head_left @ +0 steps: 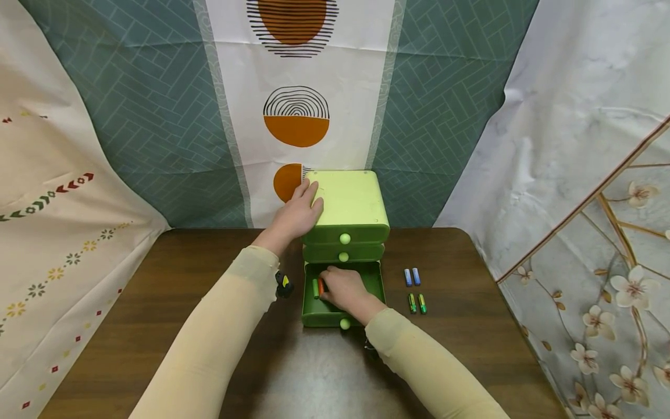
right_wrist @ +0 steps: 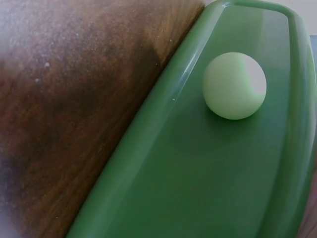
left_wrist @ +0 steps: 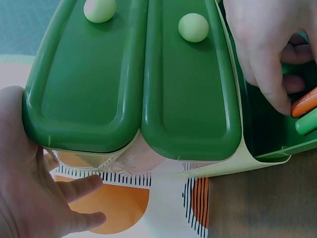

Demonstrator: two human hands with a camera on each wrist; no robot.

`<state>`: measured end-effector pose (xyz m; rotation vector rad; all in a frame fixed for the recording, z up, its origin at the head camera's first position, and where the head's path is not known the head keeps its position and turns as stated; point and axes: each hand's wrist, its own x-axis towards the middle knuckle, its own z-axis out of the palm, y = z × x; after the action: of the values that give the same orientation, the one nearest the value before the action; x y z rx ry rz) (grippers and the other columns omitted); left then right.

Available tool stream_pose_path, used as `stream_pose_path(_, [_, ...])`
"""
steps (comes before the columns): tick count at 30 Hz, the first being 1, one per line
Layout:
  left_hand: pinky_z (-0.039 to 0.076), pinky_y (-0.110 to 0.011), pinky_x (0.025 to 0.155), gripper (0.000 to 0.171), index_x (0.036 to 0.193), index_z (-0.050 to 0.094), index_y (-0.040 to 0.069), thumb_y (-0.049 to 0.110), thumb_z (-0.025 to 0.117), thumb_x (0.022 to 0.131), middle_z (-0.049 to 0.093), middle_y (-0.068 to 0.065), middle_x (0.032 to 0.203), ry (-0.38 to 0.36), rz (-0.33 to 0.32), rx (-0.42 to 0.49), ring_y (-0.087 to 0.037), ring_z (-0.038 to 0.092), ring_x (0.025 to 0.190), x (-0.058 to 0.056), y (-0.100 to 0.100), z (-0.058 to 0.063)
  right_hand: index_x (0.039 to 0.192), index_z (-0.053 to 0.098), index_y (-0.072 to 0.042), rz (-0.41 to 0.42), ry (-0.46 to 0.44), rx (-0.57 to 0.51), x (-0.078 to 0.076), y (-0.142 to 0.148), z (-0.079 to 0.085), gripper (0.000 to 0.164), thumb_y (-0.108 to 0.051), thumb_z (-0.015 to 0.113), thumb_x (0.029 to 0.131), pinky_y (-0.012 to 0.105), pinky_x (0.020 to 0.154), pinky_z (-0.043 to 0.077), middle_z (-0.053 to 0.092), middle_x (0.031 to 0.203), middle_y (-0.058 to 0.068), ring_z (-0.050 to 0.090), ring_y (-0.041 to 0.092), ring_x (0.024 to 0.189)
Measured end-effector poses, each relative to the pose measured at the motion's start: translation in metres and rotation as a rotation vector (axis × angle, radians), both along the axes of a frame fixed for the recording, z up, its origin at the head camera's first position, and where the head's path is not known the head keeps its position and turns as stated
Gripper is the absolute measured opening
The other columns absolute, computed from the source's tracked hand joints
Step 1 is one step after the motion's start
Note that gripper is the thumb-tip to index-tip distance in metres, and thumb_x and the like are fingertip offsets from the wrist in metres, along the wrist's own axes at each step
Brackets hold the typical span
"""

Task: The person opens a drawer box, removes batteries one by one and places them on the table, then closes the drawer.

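Observation:
A small chest of drawers with a pale yellow-green top (head_left: 348, 198) stands on the table, its bottom drawer (head_left: 324, 319) pulled out. My left hand (head_left: 299, 214) rests on the chest's upper left edge; in the left wrist view its fingers are spread along the side. Inside the pulled-out drawer, my right hand (head_left: 345, 288) has curled fingers at an orange battery (left_wrist: 304, 103) and appears to pinch it; the thumb's contact is hidden. A green battery (head_left: 316, 288) lies beside the orange one. The right wrist view shows the drawer front with its round knob (right_wrist: 234, 86).
On the table right of the chest lie two blue batteries (head_left: 412, 277) and two green-and-yellow batteries (head_left: 417, 304). The upper drawers (head_left: 324, 235) are closed. A patterned cloth (head_left: 445, 116) hangs behind the table. A dark strap with a yellow spot (head_left: 284, 284) sits by the left wrist.

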<state>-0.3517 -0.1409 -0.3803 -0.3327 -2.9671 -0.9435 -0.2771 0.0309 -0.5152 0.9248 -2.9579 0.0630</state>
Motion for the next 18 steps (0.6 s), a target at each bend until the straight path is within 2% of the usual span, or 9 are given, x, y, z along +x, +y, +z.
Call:
stream_pose_path(5, [0.024, -0.058, 0.131, 0.068, 0.18, 0.015, 0.02, 0.048, 0.027, 0.119, 0.0, -0.004, 0.186, -0.001, -0.01, 0.002, -0.03, 0.008, 0.17, -0.001, 0.0, 0.001, 0.124, 0.079, -0.018, -0.002, -0.012, -0.008, 0.002, 0.003, 0.001, 0.038, -0.042, 0.089, 0.096, 0.039, 0.072, 0.061, 0.066, 0.1, -0.002, 0.069, 0.015, 0.084])
stream_pose_path(9, [0.025, -0.059, 0.131, 0.068, 0.18, 0.015, 0.02, 0.048, 0.027, 0.119, 0.0, -0.004, 0.186, -0.002, -0.005, -0.002, -0.032, 0.011, 0.17, -0.001, 0.0, 0.001, 0.129, 0.079, -0.017, 0.002, -0.019, -0.019, 0.005, 0.005, 0.003, 0.042, -0.043, 0.088, 0.096, 0.038, 0.072, 0.06, 0.067, 0.103, -0.001, 0.068, 0.015, 0.083])
stream_pose_path(18, [0.026, -0.06, 0.13, 0.068, 0.18, 0.014, 0.02, 0.048, 0.026, 0.12, -0.001, -0.004, 0.186, -0.004, -0.003, -0.009, -0.033, 0.012, 0.17, 0.0, -0.001, 0.001, 0.128, 0.078, -0.016, 0.008, -0.021, -0.057, 0.013, 0.014, 0.013, 0.042, -0.042, 0.089, 0.096, 0.036, 0.069, 0.058, 0.064, 0.098, -0.003, 0.065, 0.013, 0.08])
